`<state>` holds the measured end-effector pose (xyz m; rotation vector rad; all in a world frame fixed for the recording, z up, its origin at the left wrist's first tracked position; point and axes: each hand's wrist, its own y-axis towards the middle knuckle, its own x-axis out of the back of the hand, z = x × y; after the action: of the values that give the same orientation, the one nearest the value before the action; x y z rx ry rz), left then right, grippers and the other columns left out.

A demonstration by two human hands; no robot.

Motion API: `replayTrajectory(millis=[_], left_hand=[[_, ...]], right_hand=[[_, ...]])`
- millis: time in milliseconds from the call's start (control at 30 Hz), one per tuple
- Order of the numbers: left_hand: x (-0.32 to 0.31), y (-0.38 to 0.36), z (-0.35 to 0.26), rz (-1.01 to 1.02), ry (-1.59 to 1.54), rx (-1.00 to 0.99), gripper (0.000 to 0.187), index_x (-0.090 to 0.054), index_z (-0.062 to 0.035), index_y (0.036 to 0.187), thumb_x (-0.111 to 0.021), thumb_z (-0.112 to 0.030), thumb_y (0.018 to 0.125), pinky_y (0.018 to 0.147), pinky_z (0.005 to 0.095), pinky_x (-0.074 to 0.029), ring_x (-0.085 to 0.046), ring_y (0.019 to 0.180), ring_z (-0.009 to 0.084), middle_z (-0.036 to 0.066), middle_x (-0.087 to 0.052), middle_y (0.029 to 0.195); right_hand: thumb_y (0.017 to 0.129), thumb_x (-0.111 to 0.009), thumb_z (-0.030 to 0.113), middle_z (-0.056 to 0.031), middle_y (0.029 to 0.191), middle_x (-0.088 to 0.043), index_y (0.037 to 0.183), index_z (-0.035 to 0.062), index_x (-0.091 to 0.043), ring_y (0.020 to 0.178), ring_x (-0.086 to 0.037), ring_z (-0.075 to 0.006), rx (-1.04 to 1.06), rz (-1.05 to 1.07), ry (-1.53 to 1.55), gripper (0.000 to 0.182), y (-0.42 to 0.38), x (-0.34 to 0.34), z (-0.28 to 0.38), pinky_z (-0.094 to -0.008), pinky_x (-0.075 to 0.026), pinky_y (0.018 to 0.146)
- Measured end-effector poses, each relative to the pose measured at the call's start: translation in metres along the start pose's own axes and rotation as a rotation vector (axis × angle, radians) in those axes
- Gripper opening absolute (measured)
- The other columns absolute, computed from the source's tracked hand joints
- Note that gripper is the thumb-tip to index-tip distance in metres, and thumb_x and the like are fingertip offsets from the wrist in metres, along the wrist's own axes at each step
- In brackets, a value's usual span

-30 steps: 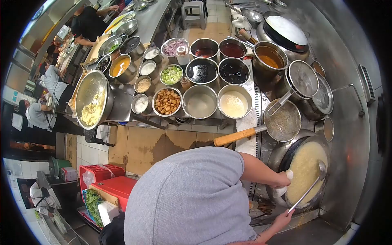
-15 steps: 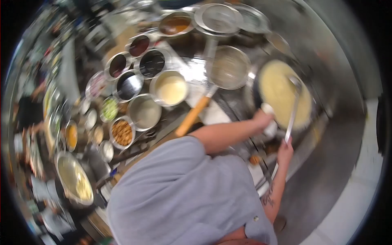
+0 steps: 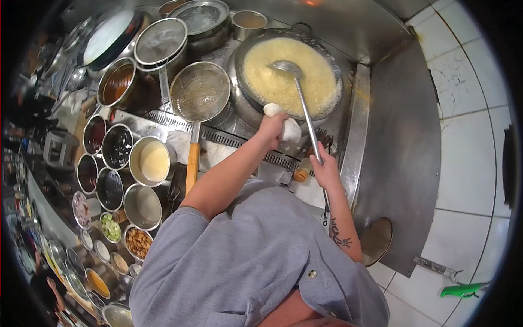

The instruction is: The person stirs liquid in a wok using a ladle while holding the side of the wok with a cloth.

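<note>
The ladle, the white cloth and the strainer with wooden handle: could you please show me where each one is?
Ladle [image 3: 305,109]: head view, on its metal handle.
White cloth [image 3: 290,131]: head view, on its larger bunched end.
Strainer with wooden handle [image 3: 200,91]: head view, on its round mesh.

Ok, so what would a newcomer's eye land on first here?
Probably the big wok of foamy pale-yellow liquid at upper centre, with a long ladle dipped in it. Just below, the right hand holds the ladle and the left hand grips a white cloth by the wok's edge. Metal pots crowd the picture's left side, one full of brown chunks.
</note>
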<state>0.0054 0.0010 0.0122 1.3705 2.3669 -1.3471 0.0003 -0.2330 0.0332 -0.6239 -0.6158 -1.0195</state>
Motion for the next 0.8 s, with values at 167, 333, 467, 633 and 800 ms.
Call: replayTrajectory(millis=[167,333,467,633,800], left_hand=[[-0.001,0.013,0.006,-0.022,-0.029,-0.008,0.041,-0.053,0.0044,0.121,-0.063,-0.019,0.090,0.079,0.0463,-0.058,-0.069,0.092,0.0322,0.017,-0.065,0.107],[-0.003,0.014,0.011,-0.009,-0.061,-0.035,0.041,-0.053,0.0059,0.121,-0.063,-0.019,0.090,0.078,0.0444,-0.059,-0.070,0.091,0.0320,0.018,-0.067,0.106],[0.001,0.021,0.020,-0.029,-0.074,-0.092,0.039,-0.053,0.0054,0.121,-0.062,-0.018,0.091,0.076,0.0441,-0.058,-0.071,0.089,0.0315,0.017,-0.067,0.106],[0.008,0.038,0.029,-0.025,-0.063,-0.148,0.037,-0.054,0.0045,0.122,-0.061,-0.012,0.089,0.081,0.0420,-0.054,-0.067,0.095,0.0295,0.016,-0.066,0.109],[0.001,0.019,0.016,-0.033,-0.022,-0.137,0.032,-0.053,0.0002,0.121,-0.060,-0.013,0.093,0.077,0.0441,-0.057,-0.069,0.090,0.0298,0.015,-0.066,0.105]], right_hand=[[0.097,-0.063,0.018,-0.0264,0.133,-0.060,0.147,0.0046,-0.045,0.124,-0.060,-0.0284,-0.056,0.066,0.139,0.055,-0.026,0.005,0.005,-0.0332,-0.045,0.102],[0.099,-0.061,0.015,-0.0056,0.093,-0.066,0.150,0.0088,-0.044,0.074,-0.055,-0.0081,-0.079,0.081,0.178,0.054,-0.057,0.012,-0.003,-0.0250,-0.047,0.067],[0.103,-0.055,0.019,-0.0031,0.087,-0.064,0.150,0.0126,-0.046,0.070,-0.054,-0.0082,-0.205,0.129,0.317,0.049,-0.080,0.019,-0.012,-0.0242,-0.049,0.065],[0.106,-0.049,0.023,0.0059,0.065,-0.041,0.152,0.0199,-0.044,0.052,-0.038,-0.0049,-0.485,0.210,0.392,0.047,-0.105,0.054,0.014,-0.0238,-0.036,0.046],[0.104,-0.052,0.019,-0.0004,0.073,-0.054,0.148,0.0105,-0.048,0.065,-0.050,-0.0085,-0.300,0.125,0.193,0.045,-0.105,0.064,-0.027,-0.0250,-0.044,0.063]])
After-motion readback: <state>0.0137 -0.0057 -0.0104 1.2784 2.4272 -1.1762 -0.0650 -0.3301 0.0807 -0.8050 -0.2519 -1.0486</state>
